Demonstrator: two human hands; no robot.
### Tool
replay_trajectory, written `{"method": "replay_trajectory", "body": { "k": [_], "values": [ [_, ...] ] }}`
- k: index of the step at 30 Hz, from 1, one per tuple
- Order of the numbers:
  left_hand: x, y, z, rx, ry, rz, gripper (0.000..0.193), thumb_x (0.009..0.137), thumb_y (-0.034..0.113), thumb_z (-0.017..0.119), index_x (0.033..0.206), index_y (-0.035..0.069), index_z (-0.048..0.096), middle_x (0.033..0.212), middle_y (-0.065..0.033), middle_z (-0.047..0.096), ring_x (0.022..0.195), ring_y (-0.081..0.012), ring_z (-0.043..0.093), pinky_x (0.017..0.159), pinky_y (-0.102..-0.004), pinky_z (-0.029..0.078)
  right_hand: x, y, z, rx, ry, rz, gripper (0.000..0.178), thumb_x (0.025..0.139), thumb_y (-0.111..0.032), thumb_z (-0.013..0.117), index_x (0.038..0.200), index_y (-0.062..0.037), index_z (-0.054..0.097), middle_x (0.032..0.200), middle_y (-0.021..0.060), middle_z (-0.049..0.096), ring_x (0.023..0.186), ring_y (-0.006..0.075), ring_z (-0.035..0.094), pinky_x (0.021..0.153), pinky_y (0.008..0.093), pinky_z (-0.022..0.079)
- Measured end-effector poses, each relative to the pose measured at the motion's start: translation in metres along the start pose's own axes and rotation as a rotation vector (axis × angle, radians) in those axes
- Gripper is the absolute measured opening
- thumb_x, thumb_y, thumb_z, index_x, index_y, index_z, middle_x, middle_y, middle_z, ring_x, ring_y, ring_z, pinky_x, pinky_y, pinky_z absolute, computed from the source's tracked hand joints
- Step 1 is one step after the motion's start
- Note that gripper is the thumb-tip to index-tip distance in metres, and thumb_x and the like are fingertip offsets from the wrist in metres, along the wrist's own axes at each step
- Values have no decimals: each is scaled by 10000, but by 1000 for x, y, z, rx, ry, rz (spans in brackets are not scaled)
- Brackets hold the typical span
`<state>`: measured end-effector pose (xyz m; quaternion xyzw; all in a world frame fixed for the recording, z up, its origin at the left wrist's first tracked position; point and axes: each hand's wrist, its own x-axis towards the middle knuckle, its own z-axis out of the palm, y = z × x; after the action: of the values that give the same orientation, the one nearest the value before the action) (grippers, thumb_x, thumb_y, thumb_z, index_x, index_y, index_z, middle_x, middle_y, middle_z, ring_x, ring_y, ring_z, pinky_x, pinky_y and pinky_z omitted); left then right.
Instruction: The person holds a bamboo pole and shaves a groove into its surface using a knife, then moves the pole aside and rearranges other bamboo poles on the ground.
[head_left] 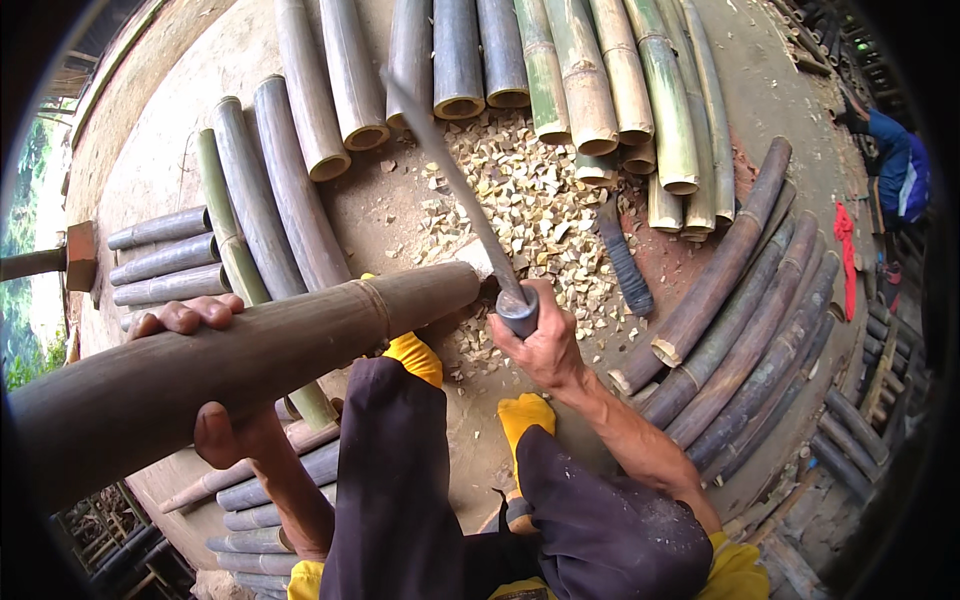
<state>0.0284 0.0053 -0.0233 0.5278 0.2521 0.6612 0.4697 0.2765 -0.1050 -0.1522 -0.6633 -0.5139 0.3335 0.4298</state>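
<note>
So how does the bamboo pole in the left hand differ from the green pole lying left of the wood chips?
The held pole is dark brown; the other pole is green.
The held pole is raised, while the other pole lies beneath it.
The held pole looks thicker than the other pole, though it is nearer the camera.
Both are ringed bamboo.

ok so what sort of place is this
Probably a bamboo-cutting work area: rows of cut bamboo poles lie around a heap of pale chips, and the right hand holds a long-bladed knife at the end of a thick bamboo pole.
</note>
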Motion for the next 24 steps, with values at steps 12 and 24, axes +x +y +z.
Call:
{"method": "replay_trajectory", "body": {
  "k": [12, 24],
  "values": [
    [-2, 8, -14, 5, -120, -6, 788, 588, 331, 681, 1241, 28, 362, 1019, -116, 454, 973, -251, 494, 952, -443, 371, -2, 14, 7, 79, -13, -6, 290, 801, -124, 656, 935, 20, 443, 693, 171, 623, 578, 265, 654, 502, 345, 542],
    [2, 10, -27, 133, -154, 47, 810, 516, 411, 744, 1169, 40, 441, 1046, -102, 430, 1050, -251, 392, 967, -425, 357, 2, 9, 1, 23, 76, -78, 275, 759, -86, 681, 920, 8, 478, 704, 144, 613, 578, 221, 638, 500, 326, 549]
  ]
}}
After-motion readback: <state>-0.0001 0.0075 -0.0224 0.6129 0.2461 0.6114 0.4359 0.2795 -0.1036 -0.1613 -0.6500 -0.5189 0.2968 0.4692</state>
